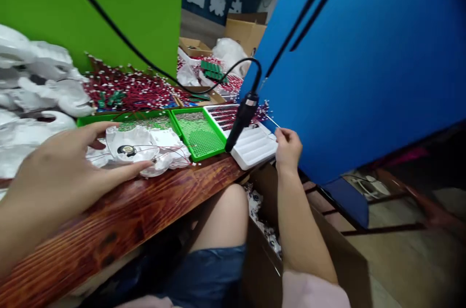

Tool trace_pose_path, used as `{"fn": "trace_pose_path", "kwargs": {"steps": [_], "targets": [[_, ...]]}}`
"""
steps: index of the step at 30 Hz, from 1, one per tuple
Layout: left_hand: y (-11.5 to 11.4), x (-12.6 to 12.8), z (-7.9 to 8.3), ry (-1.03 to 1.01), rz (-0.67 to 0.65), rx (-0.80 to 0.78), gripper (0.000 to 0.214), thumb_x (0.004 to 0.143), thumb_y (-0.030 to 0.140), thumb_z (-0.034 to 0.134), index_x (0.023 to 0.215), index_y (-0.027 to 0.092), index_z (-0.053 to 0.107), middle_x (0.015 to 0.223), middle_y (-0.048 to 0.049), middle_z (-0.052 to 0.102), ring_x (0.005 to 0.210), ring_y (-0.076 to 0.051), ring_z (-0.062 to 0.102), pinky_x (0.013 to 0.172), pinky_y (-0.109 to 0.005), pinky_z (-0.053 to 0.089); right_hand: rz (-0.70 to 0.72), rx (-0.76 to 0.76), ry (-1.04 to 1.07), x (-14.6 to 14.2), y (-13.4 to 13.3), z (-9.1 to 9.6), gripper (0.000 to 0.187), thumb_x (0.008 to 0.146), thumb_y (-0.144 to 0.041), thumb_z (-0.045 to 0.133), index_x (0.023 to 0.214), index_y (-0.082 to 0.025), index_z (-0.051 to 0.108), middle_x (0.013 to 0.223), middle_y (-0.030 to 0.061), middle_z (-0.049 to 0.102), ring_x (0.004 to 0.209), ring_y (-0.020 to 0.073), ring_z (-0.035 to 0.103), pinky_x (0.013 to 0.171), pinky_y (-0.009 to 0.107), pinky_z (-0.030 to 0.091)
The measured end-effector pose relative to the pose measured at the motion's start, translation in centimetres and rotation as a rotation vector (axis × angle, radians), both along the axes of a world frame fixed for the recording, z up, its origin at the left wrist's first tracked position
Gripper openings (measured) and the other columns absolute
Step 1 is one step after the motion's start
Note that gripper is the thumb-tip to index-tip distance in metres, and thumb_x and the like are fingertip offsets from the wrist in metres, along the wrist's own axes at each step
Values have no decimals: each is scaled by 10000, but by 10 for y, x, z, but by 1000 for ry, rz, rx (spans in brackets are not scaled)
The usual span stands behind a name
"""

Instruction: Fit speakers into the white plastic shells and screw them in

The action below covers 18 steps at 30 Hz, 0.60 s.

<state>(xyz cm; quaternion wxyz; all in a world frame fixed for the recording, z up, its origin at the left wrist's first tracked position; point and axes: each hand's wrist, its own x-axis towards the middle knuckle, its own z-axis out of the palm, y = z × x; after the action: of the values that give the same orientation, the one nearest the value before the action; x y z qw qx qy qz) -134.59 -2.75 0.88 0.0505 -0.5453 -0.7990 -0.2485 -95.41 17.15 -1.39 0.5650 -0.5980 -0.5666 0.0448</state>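
White shell (169, 150): thin moulded plastic, lobed and curved, resting on the glossy wood-grained table (174, 201); round black speaker (126, 150) inside, fine red and black wires trailing across.
Left hand (69, 162): thumb and fingers spread wide, holding the shell across its left end; probably best kept steady and light, clear of the wires.
Right hand (289, 146): thumb and forefinger pinching a thin white strip (274, 122), near the far end of the ribbed white tray (251, 150); exact nature too small to tell. Likely best gripped lightly, close to the end.
Black driver (242, 121): slim, hanging between the 2 hands; worth reaching around without a knock.
Green tray (207, 156): bright plastic, gridded base, just beside the white tray.
Red wires (134, 87): tangled heap, white-tipped, behind the shell.
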Motion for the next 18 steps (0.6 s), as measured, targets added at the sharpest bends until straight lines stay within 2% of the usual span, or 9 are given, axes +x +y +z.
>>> {"fn": "trace_pose_path", "kwargs": {"steps": [3,7,12,18], "targets": [[25,16,-4,109,43,-92,983,613,923,429,1267,208,592,1071,-136,650,1090,-399,588,923,-526,494,5,-171,-151,24,41,4,147,795,-219,655,883,-118,716,940,95,728,903,206,659,879,357,517],[34,27,-7,138,76,-224,976,644,916,331,1312,243,561,1138,-140,640,1143,-403,560,931,-542,469,20,-376,-361,32,81,1,58,812,-190,694,841,-143,711,985,64,721,1011,209,651,1007,436,479],[37,31,-11,164,80,-232,1041,636,945,290,1399,266,488,1093,-147,630,1120,-409,574,900,-529,471,-7,-597,-470,25,124,-12,216,908,-352,659,961,-145,689,1025,49,712,1012,187,668,960,420,532],[36,30,-22,194,49,-175,1031,697,910,298,1498,265,371,1090,-146,619,1152,-395,557,986,-529,419,-96,-691,-499,6,148,-22,303,932,-391,619,1112,-151,662,1183,81,673,1104,212,642,986,448,528]]}}
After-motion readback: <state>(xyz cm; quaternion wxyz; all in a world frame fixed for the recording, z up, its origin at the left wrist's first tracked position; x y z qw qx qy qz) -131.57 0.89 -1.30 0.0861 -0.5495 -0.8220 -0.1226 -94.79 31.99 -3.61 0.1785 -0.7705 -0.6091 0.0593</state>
